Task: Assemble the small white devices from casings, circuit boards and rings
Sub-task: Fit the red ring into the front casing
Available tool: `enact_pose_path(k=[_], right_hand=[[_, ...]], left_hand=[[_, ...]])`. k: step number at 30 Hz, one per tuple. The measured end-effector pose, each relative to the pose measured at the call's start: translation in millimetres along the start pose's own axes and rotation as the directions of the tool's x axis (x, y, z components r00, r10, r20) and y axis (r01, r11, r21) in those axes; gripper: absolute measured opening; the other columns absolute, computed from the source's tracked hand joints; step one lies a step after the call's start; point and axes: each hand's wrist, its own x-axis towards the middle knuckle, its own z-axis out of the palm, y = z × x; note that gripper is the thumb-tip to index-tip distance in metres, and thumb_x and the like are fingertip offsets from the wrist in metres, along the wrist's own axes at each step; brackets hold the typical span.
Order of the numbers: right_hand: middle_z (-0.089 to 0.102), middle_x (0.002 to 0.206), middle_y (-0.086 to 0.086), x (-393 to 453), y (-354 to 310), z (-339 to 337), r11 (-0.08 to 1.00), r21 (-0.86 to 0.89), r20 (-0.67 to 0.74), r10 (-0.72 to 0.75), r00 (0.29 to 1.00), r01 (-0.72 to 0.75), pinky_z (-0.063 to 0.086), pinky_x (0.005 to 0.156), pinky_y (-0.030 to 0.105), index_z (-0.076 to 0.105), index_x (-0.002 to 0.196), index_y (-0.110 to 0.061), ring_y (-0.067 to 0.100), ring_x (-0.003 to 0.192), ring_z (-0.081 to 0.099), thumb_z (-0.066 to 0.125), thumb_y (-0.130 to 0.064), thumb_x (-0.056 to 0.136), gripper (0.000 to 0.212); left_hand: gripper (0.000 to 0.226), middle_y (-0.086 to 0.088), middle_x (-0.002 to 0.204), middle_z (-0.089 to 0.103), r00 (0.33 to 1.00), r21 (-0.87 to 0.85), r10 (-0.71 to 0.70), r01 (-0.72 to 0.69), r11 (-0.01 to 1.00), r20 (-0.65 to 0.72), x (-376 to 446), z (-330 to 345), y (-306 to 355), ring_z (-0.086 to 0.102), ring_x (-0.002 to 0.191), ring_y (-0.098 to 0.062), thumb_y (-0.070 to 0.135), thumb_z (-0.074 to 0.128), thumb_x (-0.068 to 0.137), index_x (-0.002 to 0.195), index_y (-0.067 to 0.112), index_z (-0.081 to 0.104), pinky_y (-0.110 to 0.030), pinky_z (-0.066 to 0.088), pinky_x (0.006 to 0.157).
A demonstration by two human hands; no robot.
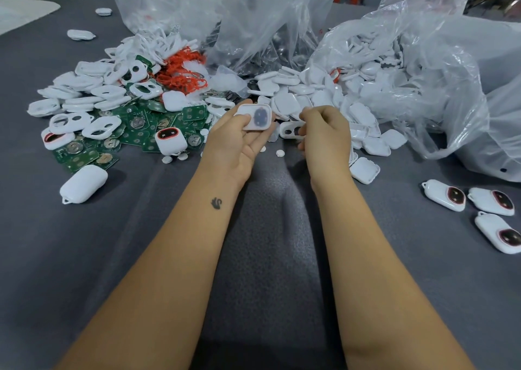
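My left hand (236, 141) grips a white casing half (255, 116) with a dark round part inside it, held up above the grey cloth. Just to its right, my right hand (327, 132) has its fingers curled around a white front casing with two holes (290, 130). Green circuit boards (132, 132) lie heaped at the left, with white front casings (98, 87) piled on and behind them. Orange rings (183, 70) sit in a tangle further back. White back casings (307, 93) spill out of a plastic bag at the right.
Three assembled devices (445, 194) lie at the right edge, and one more assembled device (170, 141) stands among the boards. A larger white case (83, 183) lies at the left. Clear plastic bags (423, 73) rise behind the piles. Small white round buttons (279, 152) dot the cloth.
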Motion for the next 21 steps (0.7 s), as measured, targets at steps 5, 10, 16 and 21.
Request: enact_pose_path(k=[5,10,16,21], right_hand=[[0.059,0.070,-0.010,-11.1,4.4,12.3,0.948,-0.239,0.075,-0.199,0.977,0.211,0.046,0.068,0.032,0.056,0.075,-0.027,0.007,0.070,0.055,0.054,-0.019,0.087,0.014],[0.062,0.105,0.001,-23.7,7.3,38.1,0.696,-0.432,0.426,-0.402,0.810,0.573,0.045,0.083,0.037,0.066,0.108,-0.018,0.021,0.100,0.054,0.056,-0.016,0.089,0.022],[0.052,0.135,0.015,-23.2,-3.9,81.4,0.528,-0.318,0.735,-0.387,0.557,0.787,0.035,0.103,0.038,0.050,0.136,-0.003,0.033,0.124,0.045,0.047,0.003,0.090,0.047],[0.032,0.156,0.005,-12.9,-3.6,104.4,0.400,-0.411,0.844,-0.172,0.508,0.819,0.028,0.113,0.036,0.037,0.149,-0.020,0.024,0.142,0.027,0.053,-0.017,0.090,0.061]], left_hand=[[0.025,-0.022,0.093,0.067,0.996,-0.018,0.076,-0.077,0.997,-0.045,1.2,0.2,9.0,0.069,0.083,-0.029,-0.007,0.035,0.098,0.109,-0.001,0.056,-0.032,0.061,0.068],[0.024,-0.022,0.096,0.065,0.958,0.043,0.255,-0.252,0.967,-0.133,0.3,-6.6,33.7,0.068,0.087,-0.029,-0.009,0.036,0.096,0.102,0.001,0.058,-0.034,0.060,0.075],[0.025,-0.021,0.099,0.065,0.879,0.086,0.384,-0.376,0.923,-0.282,-1.5,-28.4,68.4,0.068,0.098,-0.033,-0.010,0.038,0.094,0.104,-0.001,0.059,-0.038,0.060,0.081],[0.028,-0.019,0.093,0.064,0.862,0.084,0.402,-0.396,0.914,-0.310,-1.0,-33.8,81.0,0.066,0.103,-0.036,-0.010,0.037,0.093,0.090,0.003,0.062,-0.039,0.060,0.080]])
